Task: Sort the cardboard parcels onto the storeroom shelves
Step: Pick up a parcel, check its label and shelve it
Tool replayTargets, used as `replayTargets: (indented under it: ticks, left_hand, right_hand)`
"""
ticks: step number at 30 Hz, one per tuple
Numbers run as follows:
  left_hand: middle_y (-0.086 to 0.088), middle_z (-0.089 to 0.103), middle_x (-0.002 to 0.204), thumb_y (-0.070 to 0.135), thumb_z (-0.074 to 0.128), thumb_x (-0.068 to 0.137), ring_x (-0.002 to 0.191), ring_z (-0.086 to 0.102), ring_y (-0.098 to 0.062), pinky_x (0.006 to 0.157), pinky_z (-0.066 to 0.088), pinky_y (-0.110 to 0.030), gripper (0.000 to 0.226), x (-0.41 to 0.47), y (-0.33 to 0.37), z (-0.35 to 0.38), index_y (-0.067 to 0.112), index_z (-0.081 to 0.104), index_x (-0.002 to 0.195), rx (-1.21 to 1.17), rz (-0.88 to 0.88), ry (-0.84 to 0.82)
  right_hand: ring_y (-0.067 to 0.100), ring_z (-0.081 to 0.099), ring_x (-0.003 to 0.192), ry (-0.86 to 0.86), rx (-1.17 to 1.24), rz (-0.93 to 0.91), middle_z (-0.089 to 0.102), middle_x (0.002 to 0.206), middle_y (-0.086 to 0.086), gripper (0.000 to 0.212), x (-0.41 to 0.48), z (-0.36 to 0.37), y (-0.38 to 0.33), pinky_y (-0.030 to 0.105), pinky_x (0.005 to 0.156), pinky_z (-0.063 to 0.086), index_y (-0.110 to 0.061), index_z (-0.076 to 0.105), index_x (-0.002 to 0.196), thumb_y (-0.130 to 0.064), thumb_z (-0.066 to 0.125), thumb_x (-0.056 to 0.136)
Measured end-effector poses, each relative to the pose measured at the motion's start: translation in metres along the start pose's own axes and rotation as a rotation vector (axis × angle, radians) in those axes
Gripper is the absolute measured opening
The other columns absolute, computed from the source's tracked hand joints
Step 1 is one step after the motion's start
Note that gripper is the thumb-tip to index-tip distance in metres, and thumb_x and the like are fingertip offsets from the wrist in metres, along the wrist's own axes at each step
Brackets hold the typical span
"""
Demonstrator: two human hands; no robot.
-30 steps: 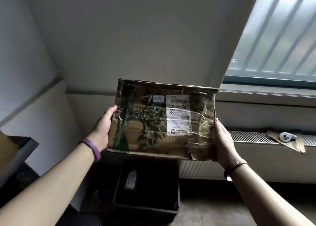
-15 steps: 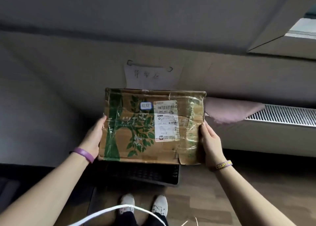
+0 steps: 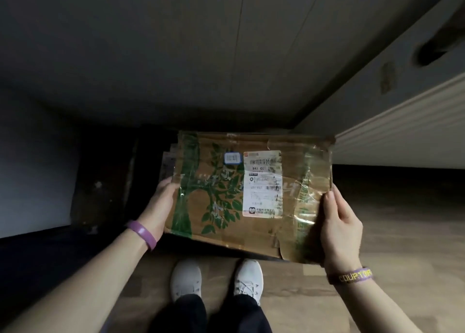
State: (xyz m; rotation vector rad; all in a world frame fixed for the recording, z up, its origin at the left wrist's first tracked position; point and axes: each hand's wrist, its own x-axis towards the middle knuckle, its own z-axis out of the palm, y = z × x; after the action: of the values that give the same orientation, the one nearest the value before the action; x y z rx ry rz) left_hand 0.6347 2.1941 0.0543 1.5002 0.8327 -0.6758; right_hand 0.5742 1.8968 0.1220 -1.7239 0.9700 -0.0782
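White trainers (image 3: 216, 281) stand on the wooden floor (image 3: 392, 234); above them the left hand (image 3: 161, 201) and right hand (image 3: 341, 228) clasp opposite short edges of a flat brown cardboard parcel with a green tree print (image 3: 226, 199), fingers curled behind it, label face up, probably for reading; beyond lie a dark crate, barely visible, and a grey wall (image 3: 201, 55)
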Motion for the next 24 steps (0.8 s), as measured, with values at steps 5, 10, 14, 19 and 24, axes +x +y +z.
replayTargets:
  ticks: [5, 10, 14, 19, 24]
  left_hand:
    - [0.005, 0.064, 0.114, 0.03, 0.039, 0.1, 0.105, 0.059, -0.014, 0.089, 0.048, -0.033, 0.024, 0.084, -0.045, 0.026, 0.034, 0.059, 0.114, 0.089, -0.053, -0.104]
    - [-0.002, 0.062, 0.119, 0.029, 0.044, 0.099, 0.109, 0.058, -0.02, 0.09, 0.048, -0.033, 0.031, 0.125, -0.07, 0.029, 0.024, 0.056, 0.126, 0.136, -0.07, -0.067]
    - [-0.005, 0.063, 0.12, 0.026, 0.048, 0.096, 0.109, 0.059, -0.024, 0.1, 0.045, -0.042, 0.027, 0.142, -0.076, 0.014, 0.024, 0.06, 0.121, 0.147, -0.024, 0.016]
    - [0.003, 0.065, 0.114, 0.029, 0.056, 0.09, 0.103, 0.06, -0.015, 0.083, 0.047, -0.03, 0.015, 0.157, -0.074, 0.009, 0.036, 0.064, 0.101, 0.172, 0.013, 0.007]
    - [-0.009, 0.044, 0.137, 0.041, 0.062, 0.077, 0.127, 0.042, -0.03, 0.109, 0.035, -0.044, 0.057, 0.172, -0.083, 0.024, 0.027, 0.05, 0.13, 0.383, 0.026, 0.079]
  right_hand:
    - [-0.022, 0.054, 0.103, 0.116, -0.022, 0.008, 0.067, 0.116, -0.022, 0.03, 0.03, 0.03, 0.07, 0.015, 0.092, 0.042, -0.025, 0.066, 0.125, -0.03, 0.054, 0.098]
    - [-0.009, 0.057, 0.114, 0.056, -0.066, 0.022, 0.065, 0.126, -0.014, 0.033, 0.057, 0.062, 0.108, 0.024, 0.103, 0.044, -0.024, 0.064, 0.129, -0.032, 0.054, 0.098]
    - [0.025, 0.055, 0.122, -0.152, -0.309, -0.057, 0.066, 0.124, 0.003, 0.033, 0.072, 0.096, 0.117, 0.045, 0.108, 0.039, -0.016, 0.058, 0.129, -0.026, 0.05, 0.098]
    - [0.044, 0.036, 0.125, -0.065, -0.623, -0.012, 0.039, 0.139, 0.027, 0.068, 0.088, 0.131, 0.129, 0.04, 0.106, 0.02, 0.004, 0.026, 0.147, -0.024, 0.056, 0.093]
    - [0.046, 0.028, 0.133, -0.215, -0.784, 0.055, 0.021, 0.151, 0.03, 0.096, 0.105, 0.144, 0.168, 0.044, 0.11, 0.023, -0.002, -0.002, 0.153, -0.049, 0.055, 0.092]
